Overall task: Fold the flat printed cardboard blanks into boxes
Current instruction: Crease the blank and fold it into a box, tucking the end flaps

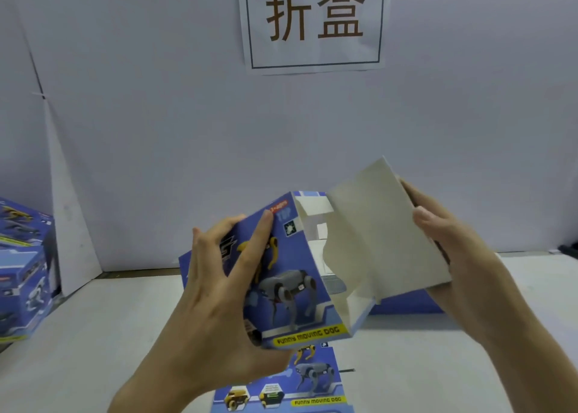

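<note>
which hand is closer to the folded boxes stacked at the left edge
Left. The left hand grips the printed face of the half-folded box, on the side toward the folded boxes; the right hand holds its white flap, farther off on the other side.

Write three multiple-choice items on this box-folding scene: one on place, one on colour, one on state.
1. Where are the stacked boxes? A) the table, left edge B) under the sign C) on the wall
2. What colour is the raised flap inside? A) blue B) white C) yellow
3. How is the held box? A) flat B) sealed C) one end open

1 A: they stand at far left.
2 B: its inner face is bare white.
3 C: the left hand grips the body, the right hand holds the flap back.
</note>
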